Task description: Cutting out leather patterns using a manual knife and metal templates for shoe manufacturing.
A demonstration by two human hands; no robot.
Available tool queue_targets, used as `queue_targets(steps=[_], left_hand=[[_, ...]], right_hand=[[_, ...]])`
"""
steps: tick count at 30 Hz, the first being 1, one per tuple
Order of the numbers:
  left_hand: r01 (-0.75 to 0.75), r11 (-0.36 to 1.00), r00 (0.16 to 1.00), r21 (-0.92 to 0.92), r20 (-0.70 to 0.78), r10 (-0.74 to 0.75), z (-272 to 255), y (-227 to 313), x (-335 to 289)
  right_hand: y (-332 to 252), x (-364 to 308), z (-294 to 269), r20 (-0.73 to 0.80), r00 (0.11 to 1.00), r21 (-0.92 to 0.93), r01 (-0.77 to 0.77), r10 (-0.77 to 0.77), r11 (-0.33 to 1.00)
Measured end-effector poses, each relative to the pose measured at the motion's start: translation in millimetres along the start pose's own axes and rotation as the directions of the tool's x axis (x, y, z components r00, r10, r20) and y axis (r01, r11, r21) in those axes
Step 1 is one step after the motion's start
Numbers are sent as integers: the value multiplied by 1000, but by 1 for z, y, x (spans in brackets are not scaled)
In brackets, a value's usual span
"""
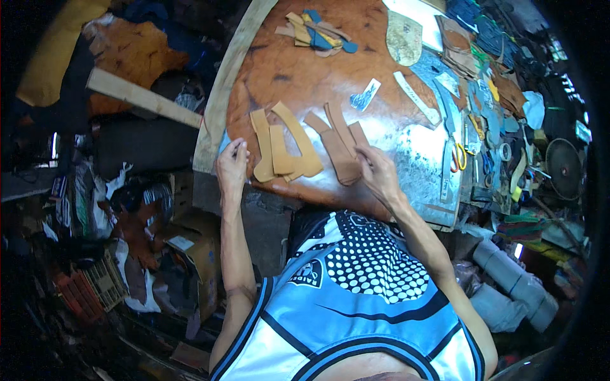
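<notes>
My left hand point(233, 166) is at the left edge of the worktable, fingers curled together; whether anything small is in them cannot be made out. Beside it lie tan cut leather pieces point(307, 162), flat and partly overlapping, with curved and strip-like shapes. My right hand point(379, 173) is closed at the right side of a group of brown leather pieces point(340, 155), its fingertips pinched at the edge of a narrow brown strip point(358, 134). The brown pieces fan out upward from a wider lower part. All of these rest on a large glossy brown hide point(260, 82) that covers the table.
A pile of tan and blue scraps point(316, 33) sits at the far side. White-marked templates point(416, 98) and yellow-handled scissors point(458, 157) lie to the right. A wooden board point(143, 96) juts out at the left. Clear-wrapped rolls point(508, 273) stand at lower right, a cardboard box point(200, 254) at lower left.
</notes>
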State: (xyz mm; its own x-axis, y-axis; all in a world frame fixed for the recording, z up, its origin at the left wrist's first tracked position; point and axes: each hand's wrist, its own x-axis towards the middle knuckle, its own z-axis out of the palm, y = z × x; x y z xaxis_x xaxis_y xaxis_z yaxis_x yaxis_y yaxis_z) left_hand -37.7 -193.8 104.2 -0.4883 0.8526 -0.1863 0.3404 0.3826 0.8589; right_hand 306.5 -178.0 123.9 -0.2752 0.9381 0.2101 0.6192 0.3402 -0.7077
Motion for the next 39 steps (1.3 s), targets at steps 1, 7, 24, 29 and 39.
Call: queue_targets(steps=[1, 7, 24, 29, 39], left_hand=[[-141, 989, 990, 40, 13, 141, 11, 3, 18], [-387, 866, 914, 316, 258, 314, 97, 77, 136], [9, 772, 967, 636, 189, -168, 289, 184, 282], [173, 874, 974, 454, 51, -219, 304, 184, 270], [198, 885, 980, 421, -71, -186, 317, 194, 237]], right_hand=[[7, -7, -10, -81, 997, -42, 1, -5, 999], [54, -58, -54, -252, 964, -301, -163, 86, 940], [78, -5, -67, -201, 977, -249, -122, 72, 961], [107, 141, -48, -108, 992, -125, 45, -58, 991], [192, 350, 27, 229, 958, -341, -85, 170, 936]])
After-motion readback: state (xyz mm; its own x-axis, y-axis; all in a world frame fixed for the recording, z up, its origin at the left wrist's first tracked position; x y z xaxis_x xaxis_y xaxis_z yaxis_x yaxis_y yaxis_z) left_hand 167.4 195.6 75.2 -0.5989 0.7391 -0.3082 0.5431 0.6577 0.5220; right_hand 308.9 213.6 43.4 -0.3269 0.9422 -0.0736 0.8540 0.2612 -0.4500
